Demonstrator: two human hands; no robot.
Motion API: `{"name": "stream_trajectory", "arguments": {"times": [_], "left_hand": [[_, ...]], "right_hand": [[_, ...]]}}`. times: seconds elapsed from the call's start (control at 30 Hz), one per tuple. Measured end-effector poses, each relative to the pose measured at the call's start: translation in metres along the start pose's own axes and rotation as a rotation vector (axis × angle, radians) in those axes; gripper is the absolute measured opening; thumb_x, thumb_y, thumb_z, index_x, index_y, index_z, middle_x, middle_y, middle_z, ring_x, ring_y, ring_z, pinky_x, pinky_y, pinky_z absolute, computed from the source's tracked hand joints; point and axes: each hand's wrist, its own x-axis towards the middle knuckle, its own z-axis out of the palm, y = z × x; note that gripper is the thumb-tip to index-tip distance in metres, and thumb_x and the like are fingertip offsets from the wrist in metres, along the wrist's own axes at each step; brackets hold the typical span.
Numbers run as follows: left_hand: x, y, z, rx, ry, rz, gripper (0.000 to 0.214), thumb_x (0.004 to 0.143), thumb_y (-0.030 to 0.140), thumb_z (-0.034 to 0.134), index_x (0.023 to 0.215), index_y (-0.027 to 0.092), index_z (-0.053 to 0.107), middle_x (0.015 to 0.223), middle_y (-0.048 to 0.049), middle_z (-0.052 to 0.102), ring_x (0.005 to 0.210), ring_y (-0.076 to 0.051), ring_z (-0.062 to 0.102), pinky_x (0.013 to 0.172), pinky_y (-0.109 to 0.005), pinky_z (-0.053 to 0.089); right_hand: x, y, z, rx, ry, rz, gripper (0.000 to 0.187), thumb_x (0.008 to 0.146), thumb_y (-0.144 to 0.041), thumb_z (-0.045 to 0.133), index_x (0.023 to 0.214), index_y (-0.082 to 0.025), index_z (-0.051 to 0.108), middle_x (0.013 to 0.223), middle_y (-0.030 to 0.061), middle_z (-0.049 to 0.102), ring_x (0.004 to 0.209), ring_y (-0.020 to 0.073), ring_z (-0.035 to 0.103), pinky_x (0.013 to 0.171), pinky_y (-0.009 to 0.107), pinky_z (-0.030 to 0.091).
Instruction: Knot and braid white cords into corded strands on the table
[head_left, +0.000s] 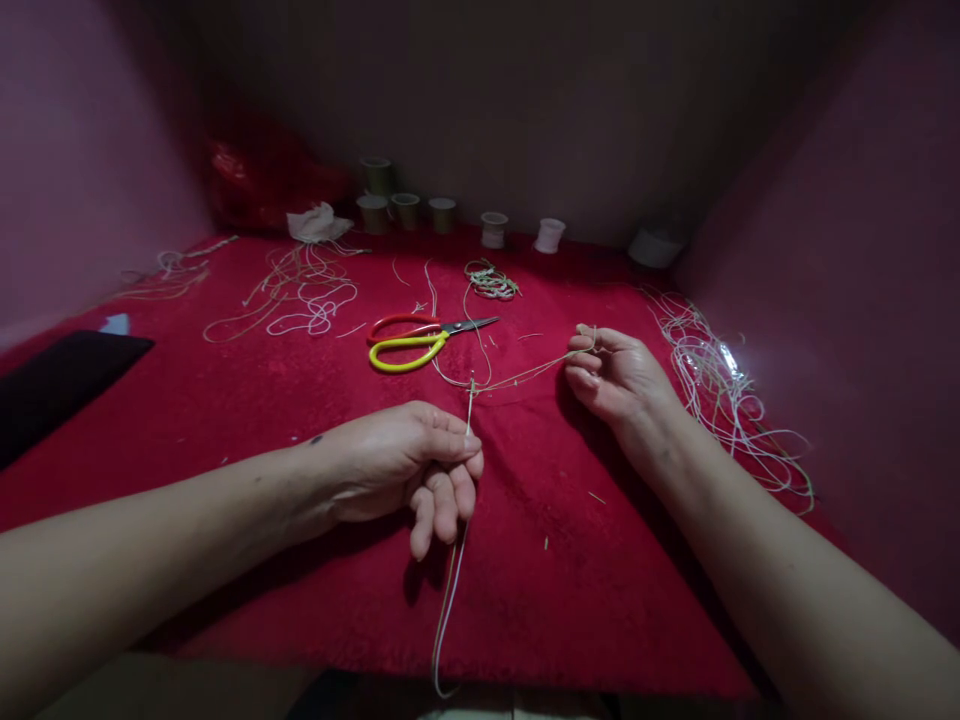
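Note:
My left hand (409, 465) pinches a bundle of pale cords (469, 410) between thumb and forefinger; the loose ends trail down past the front edge of the red cloth (247, 400). A knot sits just above the pinch. From it thin strands run right to my right hand (619, 380), whose thumb and fingers are closed on their ends. Both hands rest low over the cloth.
Scissors with one red and one yellow handle (412, 340) lie just beyond the cords. Loose cord tangles lie at back left (300, 295), centre (491, 282) and right (720, 385). Several thread spools (442, 215) line the back wall. A dark pad (52, 385) lies at the left.

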Motion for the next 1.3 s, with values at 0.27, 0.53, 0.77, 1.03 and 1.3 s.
{"name": "stream_trajectory", "arguments": {"times": [0.27,0.53,0.77,1.03,1.3], "left_hand": [[-0.001,-0.001,0.003,0.027,0.036,-0.010,0.026,0.085,0.014,0.037,0.068,0.009,0.055,0.052,-0.0097,0.064,0.038,-0.017,0.059,0.030,-0.025,0.048],[-0.007,0.010,-0.009,0.442,0.296,0.171,0.022,0.082,0.030,0.053,0.067,0.014,0.055,0.042,-0.0021,0.056,0.026,-0.010,0.045,0.023,-0.014,0.032],[0.002,0.016,-0.014,0.166,0.319,0.355,0.013,0.080,0.016,0.054,0.081,0.006,0.062,0.072,-0.0144,0.069,0.043,-0.012,0.058,0.036,-0.019,0.047],[0.011,0.006,-0.002,0.069,0.200,0.266,0.017,0.083,0.017,0.050,0.070,0.008,0.055,0.052,-0.0070,0.061,0.039,-0.015,0.059,0.039,-0.025,0.051],[0.012,0.005,-0.001,0.184,0.168,0.284,0.026,0.086,0.024,0.045,0.064,0.011,0.051,0.043,-0.0070,0.058,0.033,-0.016,0.055,0.034,-0.024,0.046]], "right_hand": [[0.002,-0.022,-0.010,0.089,-0.010,-0.046,0.018,0.073,-0.002,0.042,0.068,-0.017,0.035,0.047,-0.0077,0.037,0.032,0.0011,0.022,0.030,0.014,0.015],[0.011,-0.033,-0.027,-0.538,0.325,-0.505,0.013,0.067,-0.005,0.053,0.070,-0.017,0.049,0.056,-0.0025,0.047,0.039,0.0041,0.036,0.034,0.017,0.024],[-0.011,0.035,0.007,-1.111,-0.153,-0.506,0.013,0.068,-0.012,0.059,0.080,-0.017,0.062,0.069,0.0025,0.058,0.056,0.0094,0.048,0.048,0.022,0.036],[-0.025,0.055,0.021,-1.413,-0.306,-0.455,0.010,0.074,-0.012,0.050,0.074,-0.016,0.059,0.065,0.0016,0.059,0.053,0.0084,0.047,0.052,0.021,0.033],[-0.028,0.054,0.028,-1.556,-0.280,-0.461,0.008,0.076,-0.015,0.053,0.074,-0.014,0.060,0.068,0.0035,0.061,0.058,0.0097,0.048,0.055,0.023,0.032]]}}
